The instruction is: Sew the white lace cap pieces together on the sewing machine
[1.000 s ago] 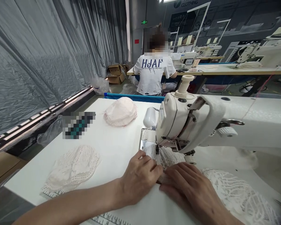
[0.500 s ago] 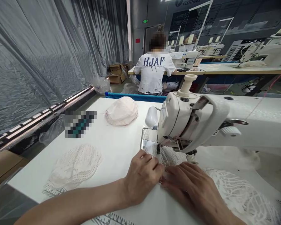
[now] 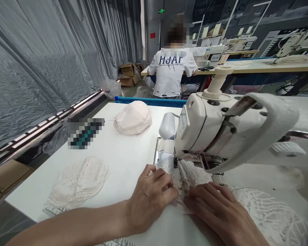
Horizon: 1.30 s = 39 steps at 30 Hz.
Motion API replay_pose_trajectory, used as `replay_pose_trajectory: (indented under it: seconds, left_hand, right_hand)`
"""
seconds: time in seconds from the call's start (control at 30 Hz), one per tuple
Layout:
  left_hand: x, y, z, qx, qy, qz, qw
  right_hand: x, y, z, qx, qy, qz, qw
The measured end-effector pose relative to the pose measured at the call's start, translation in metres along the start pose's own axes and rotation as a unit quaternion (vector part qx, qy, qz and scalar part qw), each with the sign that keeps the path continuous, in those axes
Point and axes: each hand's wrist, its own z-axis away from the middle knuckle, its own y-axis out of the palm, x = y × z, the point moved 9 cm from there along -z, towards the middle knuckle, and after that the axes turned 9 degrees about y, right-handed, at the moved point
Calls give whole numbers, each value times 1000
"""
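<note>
Curling its fingers, our left hand (image 3: 152, 196) meets the left edge of the white lace piece (image 3: 192, 176) just in front of the sewing machine (image 3: 195, 128). Our right hand (image 3: 218, 208) lies bent over the near right part of that lace, below the machine's head. Both sets of fingertips are partly hidden, so we cannot tell whether either hand pinches the cloth or only presses it down. The lace lies between our two hands, gathered into folds, and reaches away from us to the dark presser foot (image 3: 175, 162) of the machine. To the right of our right hand, beneath the machine's arm, we see a second stretch of lace (image 3: 269, 213); whether it joins the first we cannot tell.

Well to the left of the machine, an eyelet-patterned white piece (image 3: 79, 181) lies on the white table (image 3: 129, 159), touching printed ruler marks (image 3: 55, 210). Farther back, still left of the machine, sits a pale pink rounded piece (image 3: 133, 118) with frayed threads, and a blurred-out object (image 3: 86, 133) rests near the table's left edge. Beyond the machine, we see a co-worker (image 3: 171, 73) in a white shirt, back towards us, at another table (image 3: 261, 67).
</note>
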Motion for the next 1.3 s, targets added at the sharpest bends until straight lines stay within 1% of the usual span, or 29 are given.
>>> replay_pose_trajectory:
  seconds: [0.1, 0.17, 0.23, 0.4, 0.57, 0.67, 0.77, 0.97, 1.07, 1.23, 1.3]
  left_hand:
    - [2, 1, 2, 7, -10, 14, 1000]
    - [2, 2, 2, 10, -13, 20, 1000]
    - [1, 2, 2, 13, -8, 19, 1000]
    - [-3, -1, 2, 12, 5, -3, 1000]
    - [-11, -10, -1, -3, 39, -17, 999]
    - [-14, -13, -3, -16, 57, -21, 998]
    - [-16, -11, -2, -17, 67, -33, 997]
    - [-20, -6, 4, -15, 78, -90, 993]
    - [-23, -5, 4, -12, 89, -109, 990]
    - [-23, -7, 2, -4, 94, -108, 990]
    - [-23, -7, 1, -1, 92, -107, 990]
  right_hand:
    - [7, -3, -2, -30, -25, 7, 999]
    - [11, -6, -3, -63, -30, 1, 998]
    - [13, -7, -4, -75, -29, 1, 997]
    - [16, -6, -3, -51, -42, 24, 997]
    - [12, -2, 0, -16, -43, 9, 999]
    - [14, 1, 3, -8, -65, 8, 998]
    - [17, 2, 4, -10, -90, 6, 996]
    - [21, -4, -4, -65, -73, -2, 995]
    - [21, -4, -5, -76, -62, -1, 995]
    - [21, -5, -3, -80, -59, -8, 995]
    - [21, -5, -4, -69, -55, -3, 996]
